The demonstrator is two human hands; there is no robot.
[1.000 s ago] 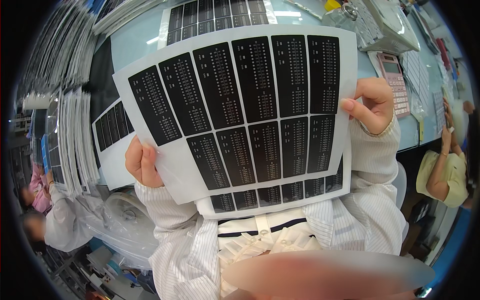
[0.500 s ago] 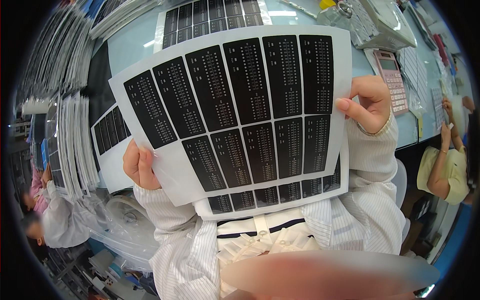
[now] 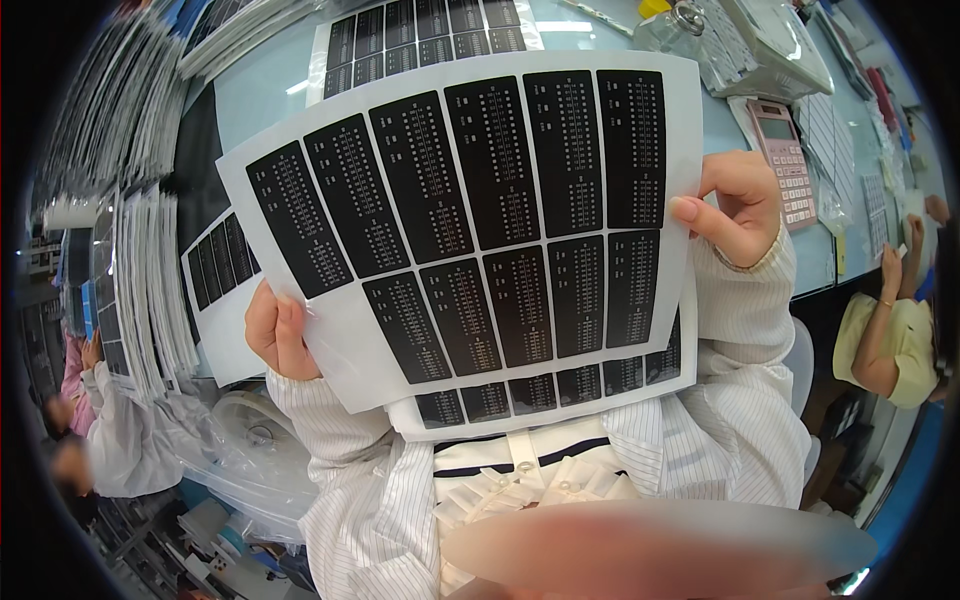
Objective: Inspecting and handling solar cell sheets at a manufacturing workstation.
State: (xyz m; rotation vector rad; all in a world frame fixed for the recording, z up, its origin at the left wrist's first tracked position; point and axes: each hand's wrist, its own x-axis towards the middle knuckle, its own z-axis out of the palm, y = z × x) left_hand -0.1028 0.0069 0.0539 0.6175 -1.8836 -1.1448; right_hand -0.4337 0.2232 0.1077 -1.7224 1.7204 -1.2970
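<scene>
Between my two hands I hold up a white sheet of black printed labels (image 3: pixel 510 180), tilted in front of my chest. Its labels stand in two rows, with one blank place at the lower left. My left hand (image 3: pixel 278 325) pinches the sheet's lower left edge between thumb and fingers. At the right edge, my right hand (image 3: pixel 738 208) grips it with the thumb on the front and the other fingers curled. Under the held sheet, close to my body, shows the lower row of another label sheet (image 3: pixel 510 400).
Another label sheet (image 3: pixel 425 40) lies on the table beyond. Thick stacks of sheets (image 3: pixel 120 110) stand at the left. A pink calculator (image 3: pixel 785 165), a glass bottle (image 3: pixel 680 28) and a white machine (image 3: pixel 770 45) are at the right. Other people sit at both sides.
My hands and the held sheet stay almost still. The co-worker at the far right has shifted their hands slightly.
</scene>
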